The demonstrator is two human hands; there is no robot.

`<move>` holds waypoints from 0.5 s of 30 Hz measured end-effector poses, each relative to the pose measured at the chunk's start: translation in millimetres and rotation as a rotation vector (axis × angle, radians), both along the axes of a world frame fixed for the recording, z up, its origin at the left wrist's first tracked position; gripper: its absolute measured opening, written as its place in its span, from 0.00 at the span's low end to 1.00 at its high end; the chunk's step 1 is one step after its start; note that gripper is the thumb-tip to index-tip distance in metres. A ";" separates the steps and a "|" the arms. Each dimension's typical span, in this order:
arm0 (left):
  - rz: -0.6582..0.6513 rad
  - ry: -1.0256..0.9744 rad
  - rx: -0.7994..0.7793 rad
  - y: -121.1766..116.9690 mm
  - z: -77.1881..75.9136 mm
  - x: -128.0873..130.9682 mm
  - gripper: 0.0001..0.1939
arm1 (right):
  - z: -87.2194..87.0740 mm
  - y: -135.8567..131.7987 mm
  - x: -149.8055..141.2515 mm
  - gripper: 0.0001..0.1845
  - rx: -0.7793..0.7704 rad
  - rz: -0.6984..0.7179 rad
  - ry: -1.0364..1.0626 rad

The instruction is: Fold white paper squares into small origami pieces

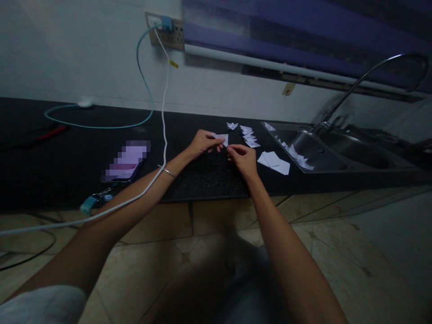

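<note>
Above the black countertop [202, 182], a small folded piece of white paper [221, 137] is held between my two hands. My left hand [204, 143] pinches it from the left, thumb on the near face. The fingertips of my right hand [243, 158] close on its lower right corner. Just beyond my right hand stand several folded paper boats [249, 136] in a row, with a single paper boat [232, 126] to their left. Flat white paper sheets [274, 162] lie in a loose pile to the right of that hand.
More folded paper pieces [297, 155] line the left rim of the steel sink [317, 150], under a curved faucet [367, 74]. A phone [126, 162] with a blue strap lies at left. One white cable [164, 117] hangs from the wall outlet [165, 31] across my left forearm.
</note>
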State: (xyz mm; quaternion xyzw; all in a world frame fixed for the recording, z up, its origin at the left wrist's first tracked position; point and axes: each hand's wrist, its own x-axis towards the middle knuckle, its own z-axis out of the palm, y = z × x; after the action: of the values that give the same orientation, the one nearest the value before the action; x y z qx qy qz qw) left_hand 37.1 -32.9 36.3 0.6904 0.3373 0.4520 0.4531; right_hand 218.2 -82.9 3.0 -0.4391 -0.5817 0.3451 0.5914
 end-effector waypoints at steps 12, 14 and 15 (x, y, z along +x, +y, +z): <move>-0.045 -0.033 0.007 -4.9 2.0 5.8 0.16 | -2.4 5.5 1.6 0.20 -0.005 -0.101 0.001; -0.070 -0.048 0.000 -5.4 1.4 6.4 0.17 | -3.8 6.9 1.9 0.23 -0.020 -0.089 0.034; -0.087 -0.059 0.000 -5.3 0.7 6.6 0.17 | -4.2 7.2 1.9 0.25 -0.032 -0.077 0.051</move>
State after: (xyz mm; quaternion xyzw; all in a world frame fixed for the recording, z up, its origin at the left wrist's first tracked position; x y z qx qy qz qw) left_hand 43.8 -38.2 37.0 0.6908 0.2935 0.4521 0.4819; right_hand 220.1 -75.7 -1.2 -0.4617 -0.5433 0.3425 0.6119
